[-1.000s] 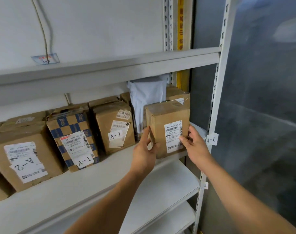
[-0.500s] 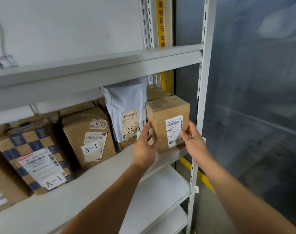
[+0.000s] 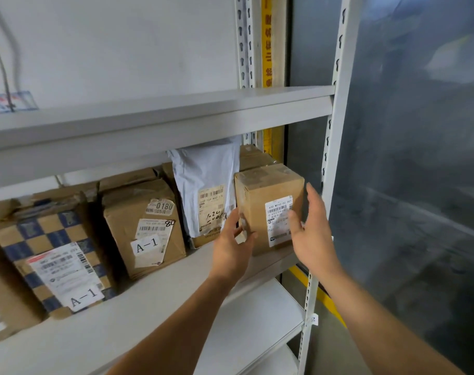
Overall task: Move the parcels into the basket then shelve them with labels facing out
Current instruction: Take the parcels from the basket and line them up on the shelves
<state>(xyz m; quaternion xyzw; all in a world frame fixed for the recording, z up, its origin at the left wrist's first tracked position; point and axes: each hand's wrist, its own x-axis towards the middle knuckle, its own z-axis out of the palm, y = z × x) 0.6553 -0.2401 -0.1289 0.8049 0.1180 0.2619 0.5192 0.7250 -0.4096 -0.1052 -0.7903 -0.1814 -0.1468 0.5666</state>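
Observation:
A small brown cardboard parcel (image 3: 260, 196) stands upright at the right end of the middle shelf (image 3: 160, 301), its white barcode label facing out. My left hand (image 3: 230, 247) rests against the parcel's lower left front corner, fingers loosely extended along its left side and thumb on the front. My right hand (image 3: 313, 234) hovers just off the parcel's right side with fingers straight and spread, its thumb in front of the label. No basket is in view.
Left of the parcel stand a grey poly mailer (image 3: 206, 185), a brown box marked A-1 (image 3: 144, 226) and a blue-checked box marked A-1 (image 3: 54, 261). An upper shelf (image 3: 160, 117) hangs close above. The rack's right post (image 3: 330, 158) is beside my right hand.
The parcel has slid back and right onto the shelf beside the mailer. My right hand has let go and opened away from it; my left hand has loosened.

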